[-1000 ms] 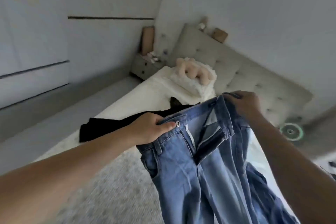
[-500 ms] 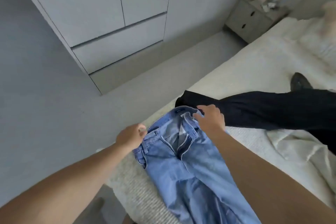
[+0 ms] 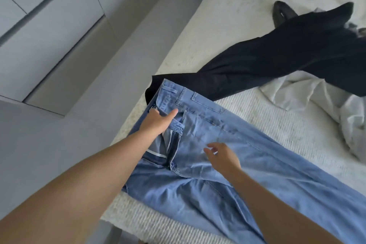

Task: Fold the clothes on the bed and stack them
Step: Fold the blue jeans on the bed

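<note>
I see the jeans (image 3: 227,160) spread flat on the bed (image 3: 227,6), waistband touching the black trousers (image 3: 277,57). My left hand (image 3: 156,123) rests at the open fly, fingers tucked into the fabric — the grip isn't clear. My right hand (image 3: 221,156) hovers, fingers loosely spread, holding nothing.

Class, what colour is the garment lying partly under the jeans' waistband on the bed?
Black, or very dark navy: the dark garment, clearest in the head view.
</note>
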